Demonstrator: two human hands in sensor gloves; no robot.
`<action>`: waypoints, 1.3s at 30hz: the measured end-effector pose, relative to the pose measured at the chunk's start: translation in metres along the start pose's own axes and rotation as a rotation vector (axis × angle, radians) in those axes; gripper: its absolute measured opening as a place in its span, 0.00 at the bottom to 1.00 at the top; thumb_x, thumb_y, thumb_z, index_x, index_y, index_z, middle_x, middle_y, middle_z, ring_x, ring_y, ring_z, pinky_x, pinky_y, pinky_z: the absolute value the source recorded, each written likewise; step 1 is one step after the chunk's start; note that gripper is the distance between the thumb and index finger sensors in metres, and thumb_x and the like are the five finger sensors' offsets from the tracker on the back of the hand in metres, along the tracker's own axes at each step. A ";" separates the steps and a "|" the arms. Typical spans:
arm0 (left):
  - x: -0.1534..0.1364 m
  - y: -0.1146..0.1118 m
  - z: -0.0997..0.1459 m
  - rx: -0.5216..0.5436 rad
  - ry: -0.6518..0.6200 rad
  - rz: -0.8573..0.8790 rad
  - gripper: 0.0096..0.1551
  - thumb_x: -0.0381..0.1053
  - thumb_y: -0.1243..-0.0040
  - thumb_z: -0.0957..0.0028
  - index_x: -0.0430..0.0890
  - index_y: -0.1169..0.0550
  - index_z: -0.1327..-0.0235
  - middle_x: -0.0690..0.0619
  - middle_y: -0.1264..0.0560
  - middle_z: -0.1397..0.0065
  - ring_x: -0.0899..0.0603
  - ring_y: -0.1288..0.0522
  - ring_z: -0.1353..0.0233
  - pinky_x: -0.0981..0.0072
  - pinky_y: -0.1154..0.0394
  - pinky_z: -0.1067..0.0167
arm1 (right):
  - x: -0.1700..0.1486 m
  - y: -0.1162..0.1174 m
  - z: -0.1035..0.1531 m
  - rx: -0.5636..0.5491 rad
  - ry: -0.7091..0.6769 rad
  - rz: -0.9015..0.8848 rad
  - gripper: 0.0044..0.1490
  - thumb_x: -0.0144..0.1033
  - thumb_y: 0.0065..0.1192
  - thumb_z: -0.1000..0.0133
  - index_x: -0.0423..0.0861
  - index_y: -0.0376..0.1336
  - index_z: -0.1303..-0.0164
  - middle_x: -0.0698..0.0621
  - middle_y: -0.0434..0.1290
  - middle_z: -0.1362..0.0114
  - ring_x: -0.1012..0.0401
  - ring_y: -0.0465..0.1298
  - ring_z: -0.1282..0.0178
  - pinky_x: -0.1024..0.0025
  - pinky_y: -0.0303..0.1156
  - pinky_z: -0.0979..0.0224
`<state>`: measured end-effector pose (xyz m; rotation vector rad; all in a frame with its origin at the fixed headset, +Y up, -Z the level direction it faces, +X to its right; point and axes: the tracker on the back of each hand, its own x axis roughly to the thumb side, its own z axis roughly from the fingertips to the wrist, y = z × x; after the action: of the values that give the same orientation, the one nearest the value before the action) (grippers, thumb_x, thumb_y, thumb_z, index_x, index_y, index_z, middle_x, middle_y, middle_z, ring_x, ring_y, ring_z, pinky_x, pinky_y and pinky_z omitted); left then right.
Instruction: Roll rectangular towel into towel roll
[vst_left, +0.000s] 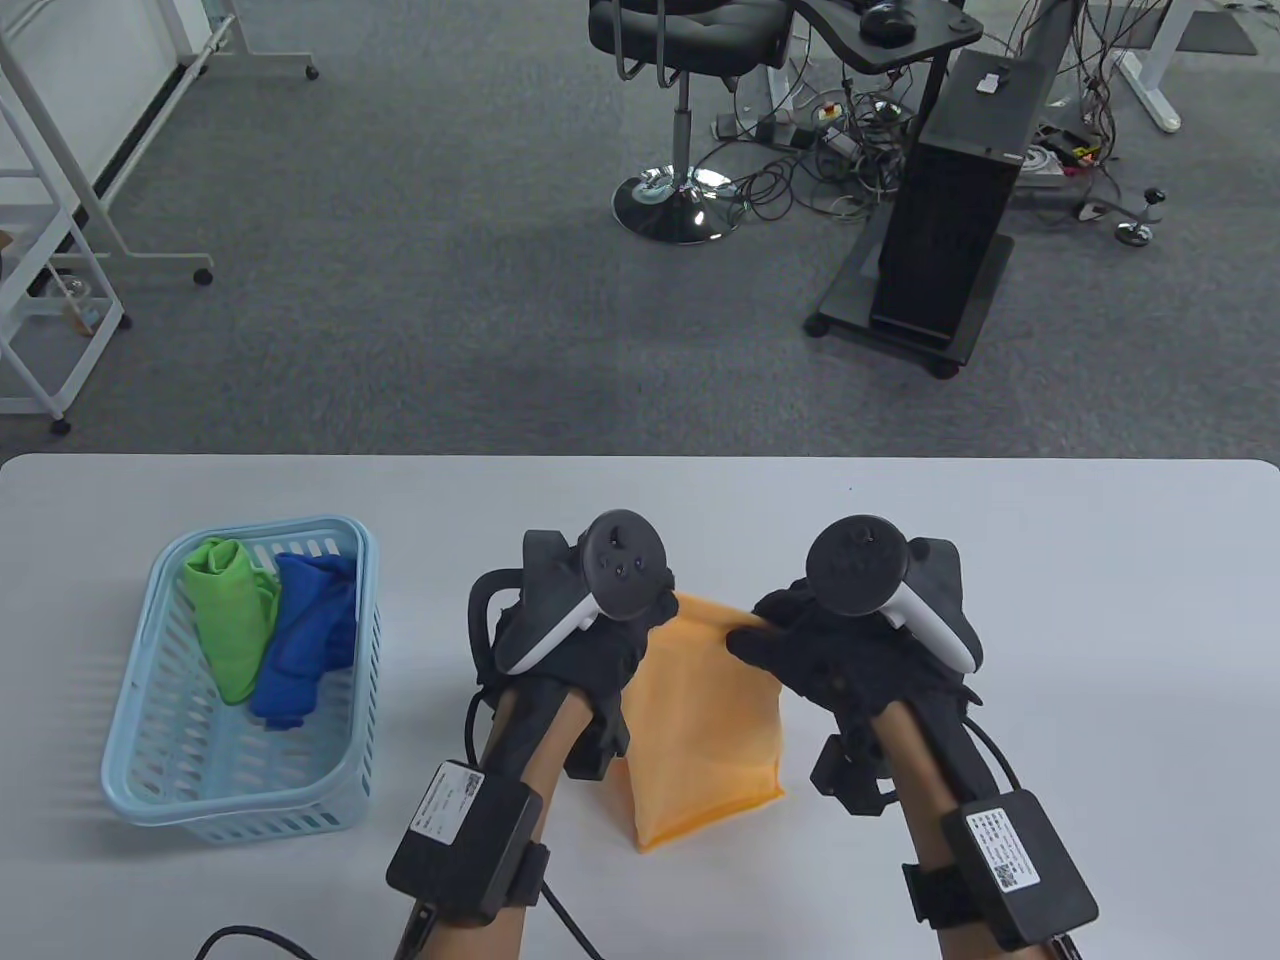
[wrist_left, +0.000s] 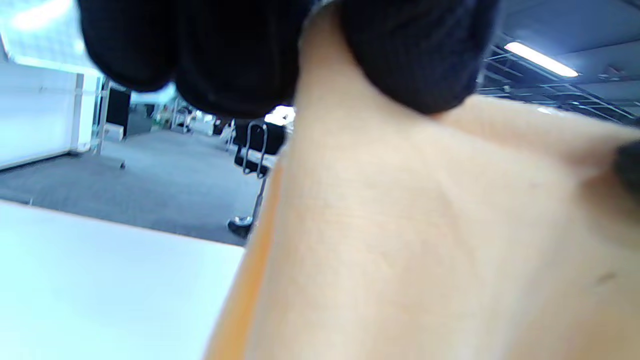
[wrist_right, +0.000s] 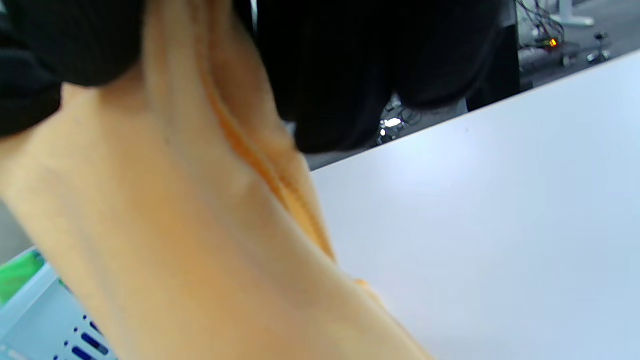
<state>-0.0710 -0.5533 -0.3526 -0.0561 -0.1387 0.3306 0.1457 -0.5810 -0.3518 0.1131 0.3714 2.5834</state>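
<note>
Both hands (vst_left: 690, 640) pinch orange towel (vst_left: 705, 740); table view alone shows basket (vst_left: 140, 760).

Bright even light, blurred wrist views

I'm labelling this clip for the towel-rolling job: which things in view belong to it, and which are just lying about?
Part of the job:
- orange rectangular cloth towel, held up by its far corners
- left hand, pinching one corner
- right hand, pinching the other

Lying about:
- pale blue plastic basket on the white table
- green cloth in it
- blue cloth in it
</note>
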 end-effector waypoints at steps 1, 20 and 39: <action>0.000 -0.001 -0.005 0.001 -0.001 0.027 0.24 0.54 0.36 0.58 0.53 0.12 0.50 0.40 0.26 0.29 0.48 0.16 0.65 0.47 0.20 0.54 | -0.003 0.000 -0.005 -0.015 0.005 -0.041 0.39 0.55 0.62 0.59 0.49 0.72 0.39 0.46 0.70 0.32 0.61 0.82 0.64 0.57 0.78 0.51; 0.018 0.012 0.010 0.309 -0.303 -0.002 0.26 0.51 0.35 0.57 0.49 0.19 0.44 0.43 0.20 0.33 0.43 0.13 0.39 0.45 0.25 0.37 | -0.014 -0.010 -0.005 -0.303 -0.253 -0.264 0.40 0.48 0.71 0.65 0.50 0.64 0.41 0.47 0.60 0.26 0.60 0.80 0.38 0.53 0.71 0.29; -0.036 -0.201 0.085 -0.091 -0.128 -0.116 0.24 0.57 0.36 0.59 0.54 0.17 0.49 0.47 0.16 0.38 0.39 0.15 0.40 0.39 0.26 0.40 | -0.135 0.128 0.037 0.086 0.026 0.255 0.47 0.51 0.67 0.62 0.48 0.61 0.30 0.42 0.51 0.22 0.50 0.67 0.26 0.42 0.61 0.25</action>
<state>-0.0533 -0.7519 -0.2571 -0.1161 -0.2826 0.2115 0.2047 -0.7468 -0.2806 0.1676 0.5071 2.8218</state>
